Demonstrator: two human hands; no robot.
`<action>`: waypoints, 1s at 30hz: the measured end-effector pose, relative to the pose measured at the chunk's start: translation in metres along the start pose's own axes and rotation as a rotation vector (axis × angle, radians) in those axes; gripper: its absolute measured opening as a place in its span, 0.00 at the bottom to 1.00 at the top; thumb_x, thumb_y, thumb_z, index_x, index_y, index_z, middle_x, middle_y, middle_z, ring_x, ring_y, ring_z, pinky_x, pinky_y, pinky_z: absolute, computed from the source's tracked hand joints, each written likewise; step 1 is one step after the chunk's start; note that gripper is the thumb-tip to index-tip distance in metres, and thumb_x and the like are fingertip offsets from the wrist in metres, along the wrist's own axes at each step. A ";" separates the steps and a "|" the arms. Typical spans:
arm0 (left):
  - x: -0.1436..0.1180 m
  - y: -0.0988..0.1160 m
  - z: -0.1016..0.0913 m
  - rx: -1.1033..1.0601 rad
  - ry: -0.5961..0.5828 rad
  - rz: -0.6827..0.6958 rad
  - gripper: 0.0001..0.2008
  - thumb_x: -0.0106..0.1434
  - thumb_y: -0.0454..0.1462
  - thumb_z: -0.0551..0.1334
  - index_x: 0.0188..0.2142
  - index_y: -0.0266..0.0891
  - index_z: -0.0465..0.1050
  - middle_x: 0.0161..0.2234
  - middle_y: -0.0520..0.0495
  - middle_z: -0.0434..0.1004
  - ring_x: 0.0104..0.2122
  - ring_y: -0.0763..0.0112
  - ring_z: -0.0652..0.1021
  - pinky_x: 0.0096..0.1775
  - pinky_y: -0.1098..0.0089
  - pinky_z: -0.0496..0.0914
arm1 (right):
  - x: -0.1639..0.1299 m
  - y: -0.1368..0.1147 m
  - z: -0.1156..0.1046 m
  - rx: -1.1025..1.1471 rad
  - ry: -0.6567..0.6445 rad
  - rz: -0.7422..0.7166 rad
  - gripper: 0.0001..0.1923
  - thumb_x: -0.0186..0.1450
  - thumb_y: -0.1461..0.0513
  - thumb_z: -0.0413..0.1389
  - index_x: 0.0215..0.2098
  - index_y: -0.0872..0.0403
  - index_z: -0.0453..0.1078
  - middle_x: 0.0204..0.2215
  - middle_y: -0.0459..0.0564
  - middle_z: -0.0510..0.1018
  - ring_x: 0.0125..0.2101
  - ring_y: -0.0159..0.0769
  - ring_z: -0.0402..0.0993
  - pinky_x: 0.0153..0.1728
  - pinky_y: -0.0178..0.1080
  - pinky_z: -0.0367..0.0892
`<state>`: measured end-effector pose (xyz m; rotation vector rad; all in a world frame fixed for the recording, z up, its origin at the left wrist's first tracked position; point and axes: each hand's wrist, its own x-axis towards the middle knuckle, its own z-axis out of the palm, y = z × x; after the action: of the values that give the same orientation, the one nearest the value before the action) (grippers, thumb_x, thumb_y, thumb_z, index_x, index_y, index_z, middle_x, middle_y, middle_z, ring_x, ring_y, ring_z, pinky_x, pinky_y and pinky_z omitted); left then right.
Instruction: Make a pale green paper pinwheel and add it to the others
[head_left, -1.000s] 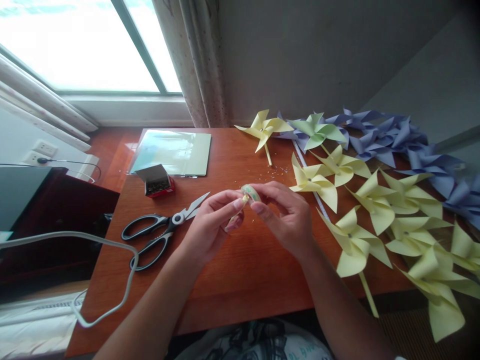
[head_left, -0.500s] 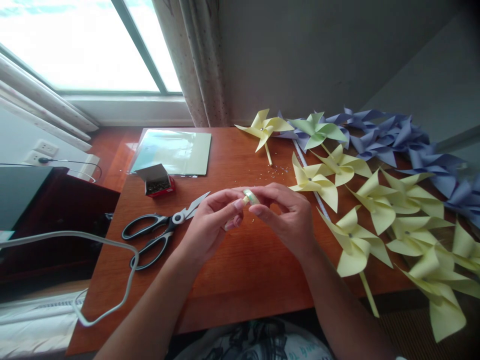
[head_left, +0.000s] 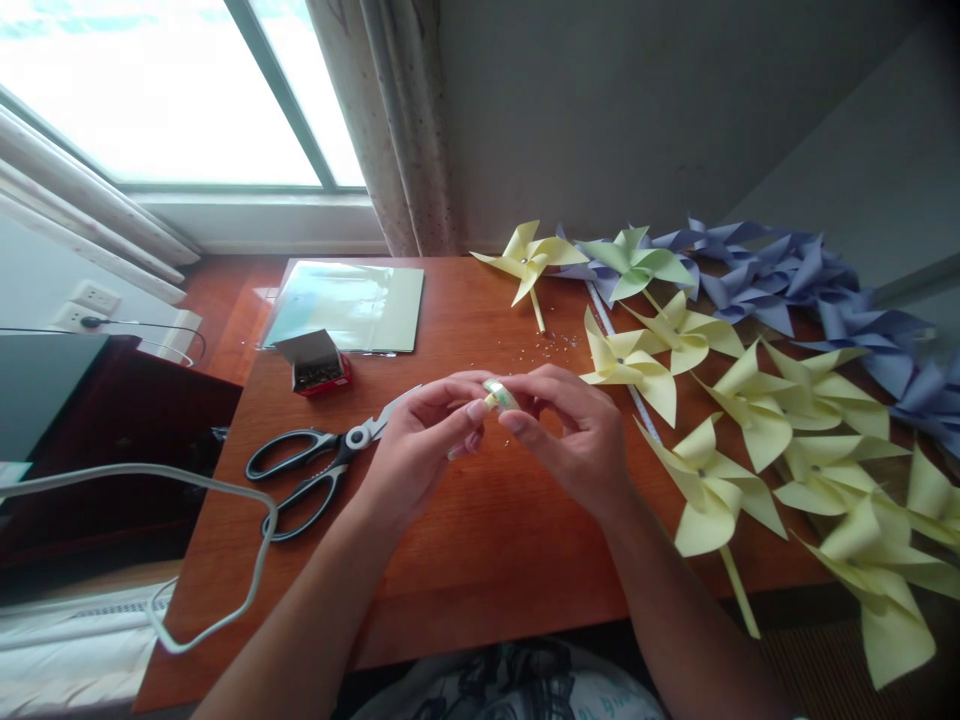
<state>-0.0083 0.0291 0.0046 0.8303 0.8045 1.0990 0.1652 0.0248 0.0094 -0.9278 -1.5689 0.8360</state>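
Note:
Above the middle of the table, my left hand (head_left: pixel 420 435) is closed around a thin, pale yellow paper stick (head_left: pixel 490 402), with only a short end showing by the thumb. Facing it, my right hand (head_left: pixel 576 430) pinches a small roll of tape (head_left: pixel 501 395) with green marks. The tape roll sits right against the stick's end; whether tape is stuck to the stick I cannot tell. Open-bladed scissors (head_left: pixel 358 437) with black handles lie left of my left hand, their tips partly behind it.
Yellow paper pinwheels (head_left: pixel 709 480) spread over the right side, with purple ones (head_left: pixel 795 270) behind and a green one (head_left: pixel 634 262). A red box (head_left: pixel 322 375) of small dark pieces and paper sheets in clear plastic (head_left: pixel 345 305) lie back left. A white cable (head_left: pixel 259 580) hangs over the left edge.
Both hands stay in nearly the same place, still holding the stick and the tape roll. The tape roll has tilted very slightly; the view has shifted a little.

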 end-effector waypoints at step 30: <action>-0.002 0.004 -0.002 0.436 -0.019 0.256 0.05 0.62 0.38 0.70 0.37 0.38 0.82 0.44 0.41 0.77 0.34 0.70 0.77 0.29 0.73 0.71 | -0.001 0.003 -0.005 -0.313 0.028 -0.205 0.11 0.66 0.67 0.61 0.46 0.48 0.78 0.33 0.49 0.84 0.31 0.36 0.77 0.34 0.41 0.75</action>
<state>-0.0121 0.0289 0.0077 1.3367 0.9574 1.1535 0.1707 0.0256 0.0073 -0.9726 -1.7671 0.4385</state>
